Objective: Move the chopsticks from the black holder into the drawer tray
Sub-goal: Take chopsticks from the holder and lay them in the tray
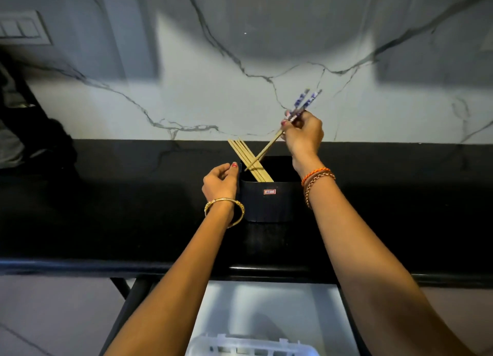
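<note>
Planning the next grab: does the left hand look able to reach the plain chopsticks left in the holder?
Probably yes. The left hand rests beside the holder, and the plain chopsticks lean toward it, uncovered.

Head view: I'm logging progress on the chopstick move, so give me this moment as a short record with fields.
right hand: pinches blue-patterned chopsticks, tips still over the holder
left hand: thumb touches the holder's left rim
black holder: upright on the black counter
plain wooden chopsticks: several in the holder, leaning left
drawer tray: white, in the open drawer below, only partly in view
</note>
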